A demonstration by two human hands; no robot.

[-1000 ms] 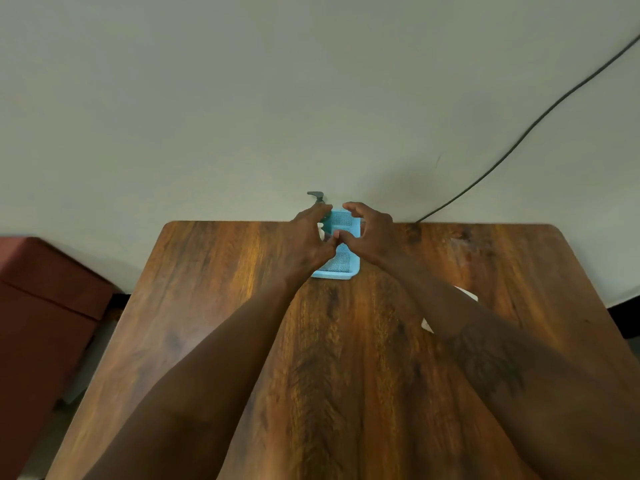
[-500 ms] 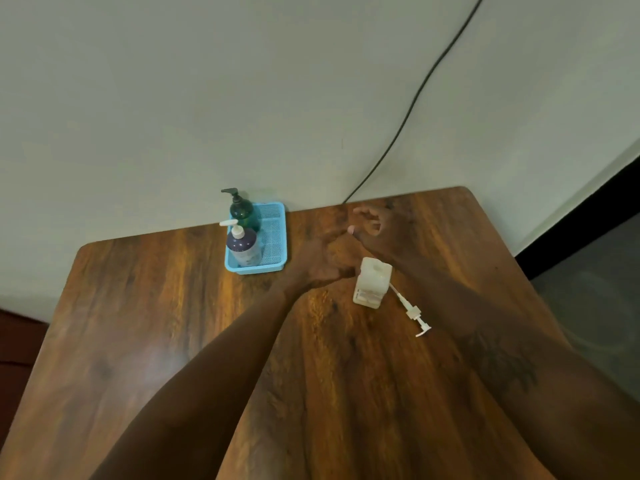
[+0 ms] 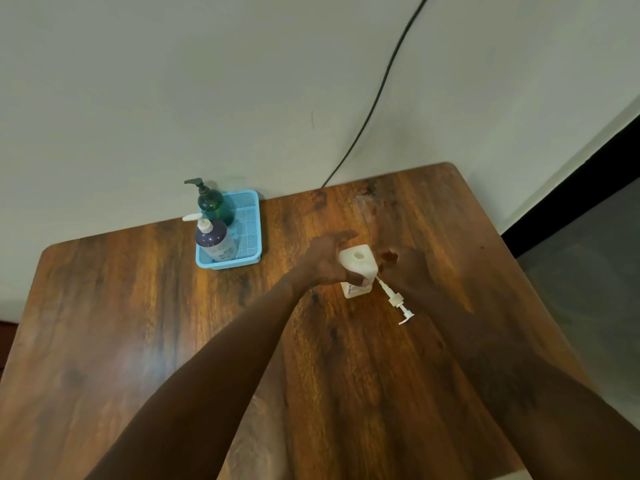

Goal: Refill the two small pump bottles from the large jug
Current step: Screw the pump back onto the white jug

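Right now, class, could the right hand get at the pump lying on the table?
Probably yes. The pump lies on bare table right beside the right hand, with nothing over it. Only its tube tip runs close to the jug that the left hand grips.

The left grip (image 3: 329, 263) and right grip (image 3: 403, 268) have left the basket (image 3: 250, 216), baring the green bottle (image 3: 211, 202) and purple bottle (image 3: 216, 241) in it. The left grip now wraps the white bottle (image 3: 361, 264), thumb on its near side. The right grip sits just right of it, by the loose pump (image 3: 394, 300), fingers blurred.
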